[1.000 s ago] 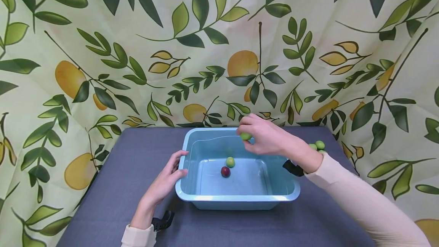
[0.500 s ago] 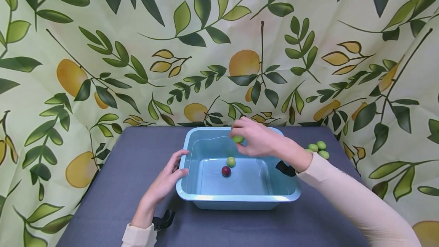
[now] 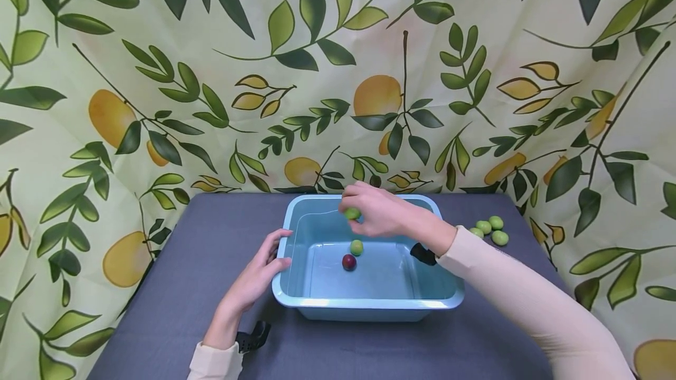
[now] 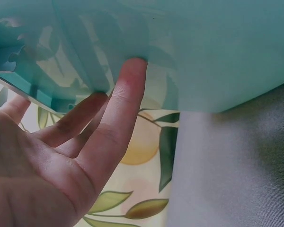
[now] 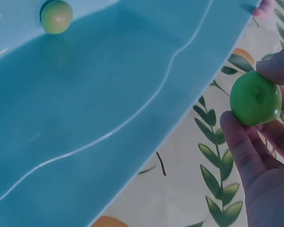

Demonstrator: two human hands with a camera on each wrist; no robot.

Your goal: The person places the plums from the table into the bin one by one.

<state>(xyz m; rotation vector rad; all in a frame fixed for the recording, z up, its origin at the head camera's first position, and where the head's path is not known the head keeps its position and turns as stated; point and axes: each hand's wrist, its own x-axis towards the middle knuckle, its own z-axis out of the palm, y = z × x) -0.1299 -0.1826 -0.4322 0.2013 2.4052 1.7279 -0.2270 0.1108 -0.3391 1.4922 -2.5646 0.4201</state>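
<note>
A light blue plastic tub (image 3: 369, 304) stands on the table, holding a dark red plum (image 3: 349, 262) and a green plum (image 3: 357, 247) on its floor. Over the back part of the tub, my right hand (image 3: 377, 211) pinches another green plum (image 5: 255, 98) between thumb and fingertips, above the tub's floor. My left hand (image 3: 259, 271) grips the tub's left side. Its thumb and a finger reach onto the rim in the head view, while other fingertips (image 4: 134, 66) press the outer wall in the left wrist view.
Several green plums (image 3: 495, 223) lie on the dark grey cloth-covered table (image 3: 227, 221) right of the tub, partly behind the right sleeve (image 3: 507, 277). A leaf-and-fruit printed curtain (image 3: 317, 75) hangs behind the table. A pale wavy line (image 5: 132, 116) runs along the tub's inner wall.
My right hand has moved left over the tub with the green plum in its fingers. More of the green plums on the table show now. The left hand keeps its place on the tub.
</note>
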